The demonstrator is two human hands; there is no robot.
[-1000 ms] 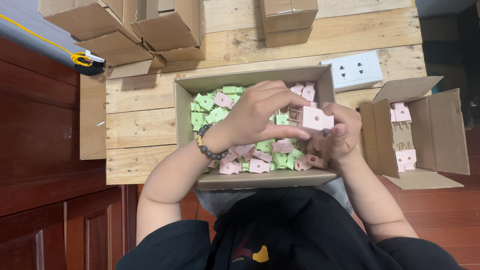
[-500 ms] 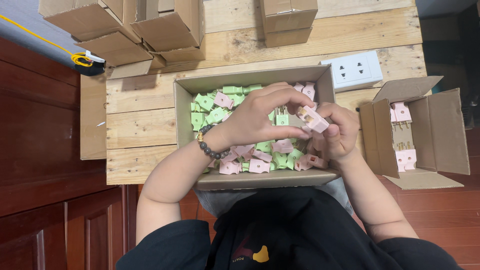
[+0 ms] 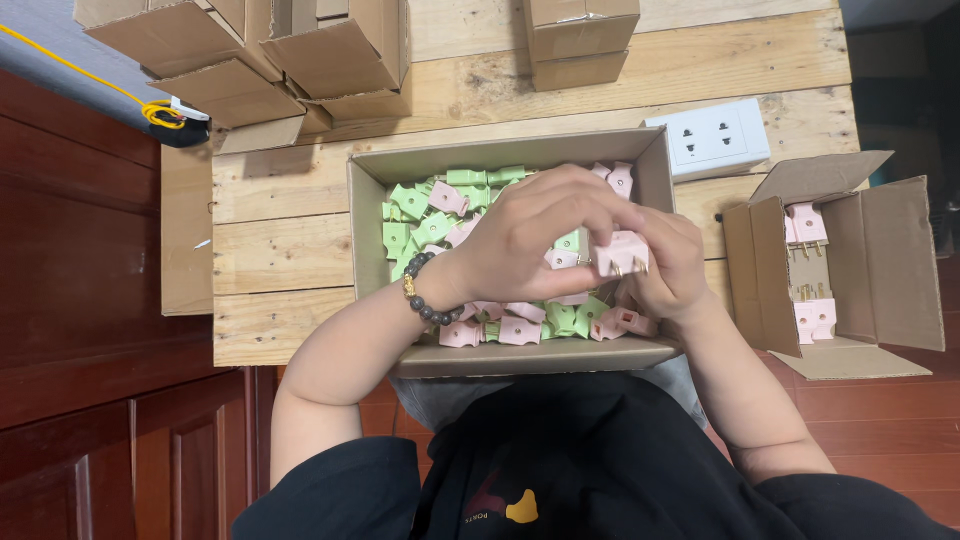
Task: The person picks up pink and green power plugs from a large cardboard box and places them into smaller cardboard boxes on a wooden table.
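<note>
An open cardboard box (image 3: 366, 240) on my lap holds several pale green plugs (image 3: 408, 200) and pink plugs (image 3: 519, 331), all loose. Over its right half, both hands meet on one pink plug (image 3: 621, 250) with brass pins showing underneath. My left hand (image 3: 530, 235), with a dark bead bracelet at the wrist, reaches across from the left and pinches the plug from above. My right hand (image 3: 677, 268) cups it from the right and below. The hands hide the plugs beneath them.
A smaller open carton (image 3: 880, 265) at the right holds pink plugs standing in rows. A white wall socket plate (image 3: 712, 140) lies on the plank table (image 3: 280, 230) behind the box. Folded cartons (image 3: 330, 50) are stacked at the back, and a yellow cord (image 3: 150, 108) is at far left.
The pink plug has been turned between my fingers and has dropped slightly toward my right palm. My left hand's fingers have closed further over it. Both arms stay in place.
</note>
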